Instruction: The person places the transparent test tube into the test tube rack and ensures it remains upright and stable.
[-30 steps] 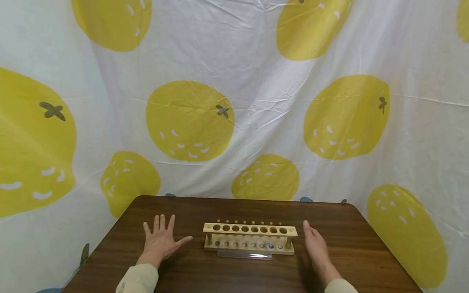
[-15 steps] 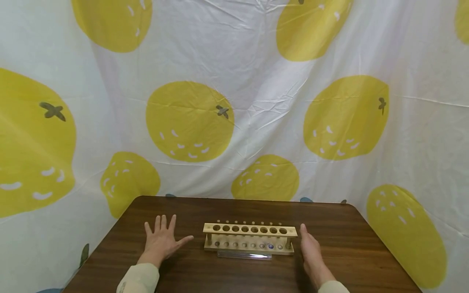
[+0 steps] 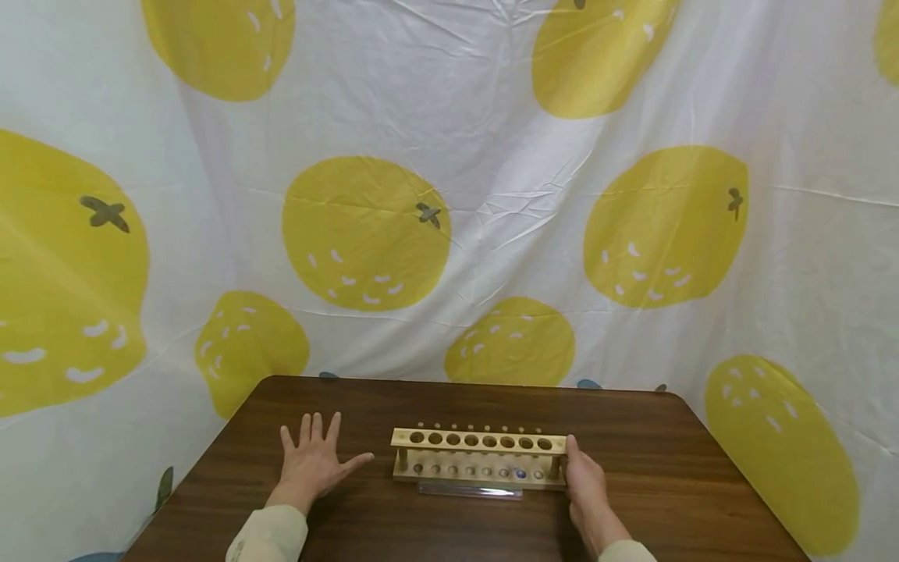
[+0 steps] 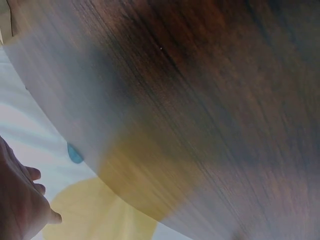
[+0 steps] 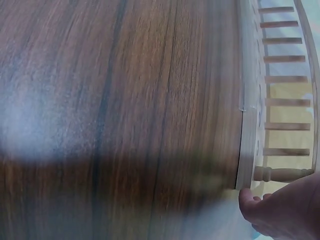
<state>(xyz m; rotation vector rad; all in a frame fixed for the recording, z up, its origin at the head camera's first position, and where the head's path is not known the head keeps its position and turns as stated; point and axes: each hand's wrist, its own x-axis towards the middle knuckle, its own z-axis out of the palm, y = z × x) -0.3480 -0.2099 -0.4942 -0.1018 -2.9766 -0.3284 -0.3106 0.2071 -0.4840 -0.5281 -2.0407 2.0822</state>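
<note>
A pale wooden test tube rack (image 3: 479, 440) stands on the table, with a row of round holes along its top and short pegs behind. Directly in front of its base lies a clear test tube (image 3: 470, 491). My right hand (image 3: 587, 478) touches the rack's right end, fingers fairly straight; in the right wrist view its fingertips meet the end of the base near a turned post (image 5: 285, 174). To the left, apart from the rack, my left hand (image 3: 312, 462) is spread palm down over the table. Only part of it shows in the left wrist view.
The dark wood table (image 3: 337, 402) has rounded far corners. Behind it hangs a white cloth (image 3: 492, 234) printed with yellow fruit. Something blue-purple (image 3: 520, 474) shows in one of the rack's lower holes.
My right hand has moved left from beside the rack until it touches the rack's right end. My left hand has barely shifted. Rack and test tube stay in place.
</note>
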